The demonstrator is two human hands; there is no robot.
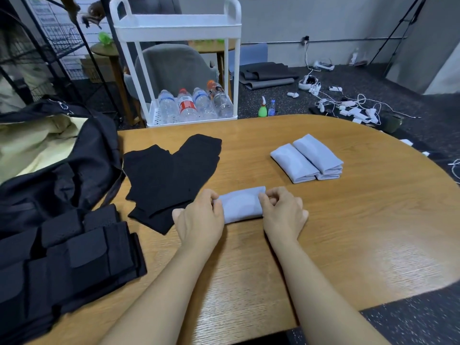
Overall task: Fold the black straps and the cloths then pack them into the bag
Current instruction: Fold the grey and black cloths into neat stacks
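Observation:
A folded light-blue cloth lies on the wooden table in front of me. My left hand pinches its left end and my right hand pinches its right end. Two more folded light-blue cloths lie side by side farther right. Folded black straps lie in a pile left of centre. More black padded straps are stacked at the near left. The black bag sits open at the left, showing a pale lining.
A white trolley with several water bottles stands behind the table, beside a grey chair. A black wire rack stands at the far left. Cables and white devices litter the floor at the right.

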